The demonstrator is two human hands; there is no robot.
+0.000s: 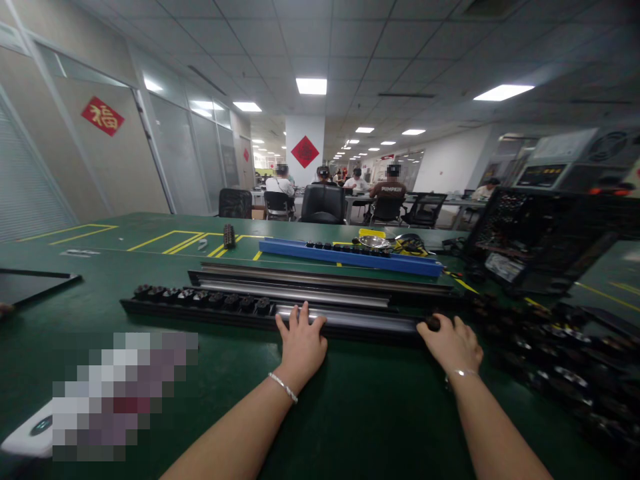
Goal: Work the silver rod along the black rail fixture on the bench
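A long black channel rail (360,325) lies across the green table in front of me. Small black parts (216,300) stand in a row in its left half, while its shiny inner floor shows further right. My left hand (303,343) rests on the rail just right of the last part, fingers spread and holding nothing. At the rail's right end, my right hand (455,343) is closed around a small dark piece (433,323), mostly hidden by the fingers. Behind this rail lie more long rails (320,293), one with a bright metal inside.
A blue channel (350,259) with black parts in it lies further back, near a metal bowl (374,243). A heap of black parts (555,373) fills the right side, beside an open black case (530,240). Several people sit at far tables. A pixelated object (120,400) lies front left.
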